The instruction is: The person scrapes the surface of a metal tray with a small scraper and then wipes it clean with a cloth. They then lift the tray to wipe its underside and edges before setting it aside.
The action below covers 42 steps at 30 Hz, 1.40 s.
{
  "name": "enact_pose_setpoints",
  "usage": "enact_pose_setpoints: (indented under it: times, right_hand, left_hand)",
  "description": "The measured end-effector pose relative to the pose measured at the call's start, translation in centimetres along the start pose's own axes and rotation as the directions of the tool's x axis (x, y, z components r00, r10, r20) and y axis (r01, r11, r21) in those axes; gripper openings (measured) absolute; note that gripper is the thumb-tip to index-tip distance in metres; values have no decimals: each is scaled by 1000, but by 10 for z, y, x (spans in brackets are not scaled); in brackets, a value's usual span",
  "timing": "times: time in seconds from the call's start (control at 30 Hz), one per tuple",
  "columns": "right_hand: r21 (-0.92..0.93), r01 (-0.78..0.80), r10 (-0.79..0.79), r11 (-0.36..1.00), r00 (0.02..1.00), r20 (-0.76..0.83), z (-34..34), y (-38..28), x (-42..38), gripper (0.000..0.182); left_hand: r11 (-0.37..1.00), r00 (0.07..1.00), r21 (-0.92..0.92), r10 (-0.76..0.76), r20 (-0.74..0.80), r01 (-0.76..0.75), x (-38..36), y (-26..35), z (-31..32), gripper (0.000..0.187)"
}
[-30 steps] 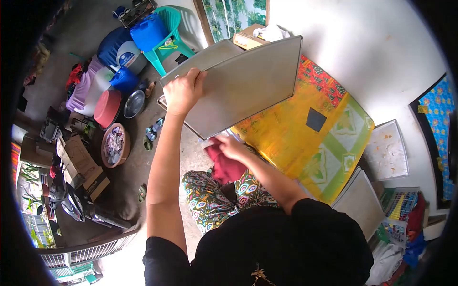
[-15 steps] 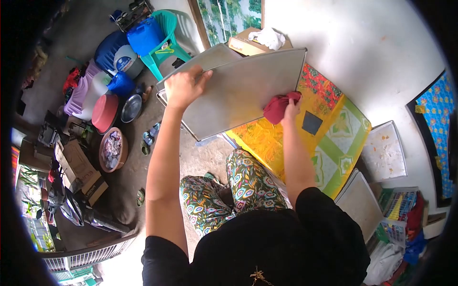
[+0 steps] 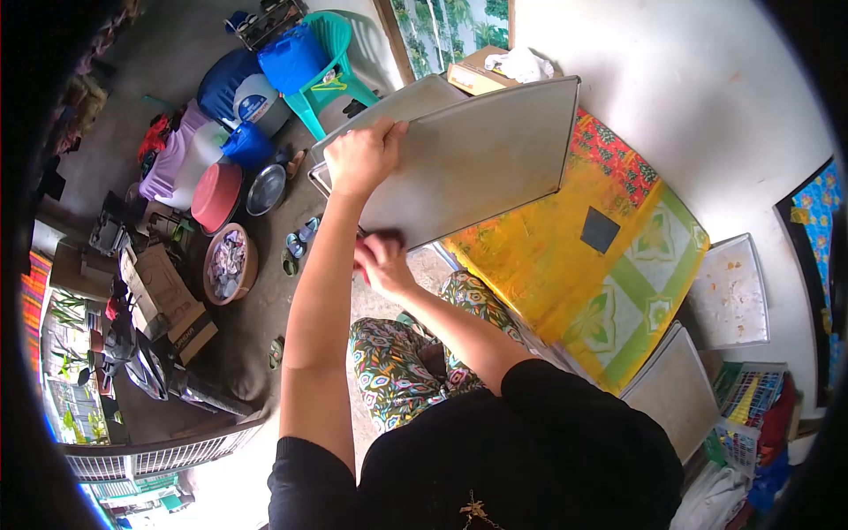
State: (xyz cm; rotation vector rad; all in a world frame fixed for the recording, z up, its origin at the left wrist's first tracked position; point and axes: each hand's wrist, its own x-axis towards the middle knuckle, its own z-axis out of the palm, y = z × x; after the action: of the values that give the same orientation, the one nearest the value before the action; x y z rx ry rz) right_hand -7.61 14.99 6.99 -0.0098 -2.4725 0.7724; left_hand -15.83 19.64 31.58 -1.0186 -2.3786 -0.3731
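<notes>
A large flat metal tray [image 3: 477, 155] is held up at a tilt, one end over the yellow-covered table. My left hand [image 3: 362, 163] is closed around its upper left edge. At the lower left corner of that tray, my right hand [image 3: 387, 267] is closed and pressed against the bottom edge. Only a bit of the red cloth [image 3: 359, 265] shows by its fingers; the rest is hidden. Behind the held tray, a second metal tray [image 3: 397, 108] is partly visible.
The table [image 3: 530, 265] wears a patterned plastic cover with a dark square patch [image 3: 601, 229]. More trays lean at the right, one against the wall [image 3: 731, 296] and another beside the table [image 3: 676, 389]. Basins [image 3: 231, 262], a green chair [image 3: 331, 53] and slippers [image 3: 300, 240] are on the left.
My right hand has moved left with the red cloth, from the tray's right edge to its lower left corner. My left hand keeps its hold on the top edge. The view has shifted slightly.
</notes>
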Motion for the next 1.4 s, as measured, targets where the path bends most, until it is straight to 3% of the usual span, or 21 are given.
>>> enact_pose_setpoints:
  times: [0.03, 0.07, 0.1, 0.17, 0.27, 0.37, 0.43, 0.47, 0.5, 0.63, 0.73, 0.83, 0.9, 0.93, 1.03, 1.1, 1.17, 1.2, 1.27, 1.33, 1.4]
  right_hand:
    - [-1, 105, -99, 994, 937, 334, -11, -7, -3, 47]
    - [76, 223, -227, 972, 804, 549, 4, 6, -12, 49]
    - [140, 234, -271, 962, 760, 590, 3, 10, -19, 51]
    - [178, 161, -228, 971, 851, 474, -6, 12, -33, 54]
    - [323, 59, -116, 945, 980, 162, -53, 8, -37, 56]
    - [168, 30, -11, 985, 993, -114, -108, 17, -24, 55]
    - [151, -23, 76, 988, 930, -360, -149, 26, 2, 52]
    - [240, -52, 154, 969, 891, -426, -164, 34, 17, 53]
    - [249, 24, 129, 968, 804, -580, -184, 33, 37, 56]
    - [76, -85, 109, 993, 505, -856, -213, 44, 107, 63]
    - [-135, -268, 52, 954, 591, -805, -189, 26, 119, 65]
    - [-145, -175, -7, 974, 616, -787, -140, 0, 111, 58]
    - [-249, -156, -57, 956, 735, -676, -111, -8, 94, 55]
    - [-289, -93, -93, 953, 818, -567, -98, -9, 83, 53]
    - [-429, 164, -339, 888, 864, -372, -55, 10, 49, 52]
    - [-444, 261, -372, 857, 910, -184, -36, 28, 15, 54]
    - [-456, 374, -317, 807, 927, 199, -21, 47, -19, 54]
    - [-306, 336, -173, 891, 873, 456, -10, 67, -38, 53]
    - [-133, 261, -145, 956, 816, 560, -8, 72, -46, 52]
    - [-63, 309, -281, 949, 920, 275, -31, 52, -49, 52]
    - [-147, 272, -260, 951, 961, 92, -76, 4, -14, 56]
  left_hand:
    - [1000, 1000, -12, -7, 6, 8, -1, 0, 0, 32]
    - [1000, 1000, -25, -14, 10, 14, -1, 0, 0, 32]
    - [999, 1000, -37, -8, 17, 8, -2, 0, -1, 33]
    - [998, 1000, -59, 3, 25, -2, -3, -3, -4, 34]
    - [997, 984, -77, -11, 177, 25, 1, -6, -13, 45]
    - [982, 949, -186, 16, 314, 44, 9, -14, -19, 58]
    - [970, 908, -227, 18, 420, 86, 13, -13, -30, 69]
    - [964, 901, -243, 11, 433, 105, 14, -10, -34, 70]
    - [958, 894, -258, 5, 447, 124, 13, -9, -36, 72]
    - [940, 882, -302, 1, 472, 160, 16, -12, -34, 77]
    - [946, 852, -276, 2, 523, 168, 18, -13, -34, 78]
    - [961, 840, -208, -42, 542, 182, 18, -10, -35, 75]
    - [963, 843, -191, -61, 535, 191, 16, -6, -40, 70]
    - [967, 885, -201, -44, 463, 154, 11, 0, -44, 58]
    - [978, 882, -156, -52, 469, 140, 8, -6, -36, 48]
    - [975, 893, -160, -70, 444, 155, 6, -12, -35, 43]
    - [971, 898, -168, -81, 433, 169, 5, -23, -28, 42]
    - [968, 896, -193, -64, 439, 164, 3, -25, -28, 43]
    - [960, 893, -238, -26, 449, 148, 2, -29, -31, 43]
    - [955, 882, -248, -27, 471, 162, 9, -32, -29, 44]
    - [929, 854, -315, -4, 520, 196, 12, -32, -28, 45]
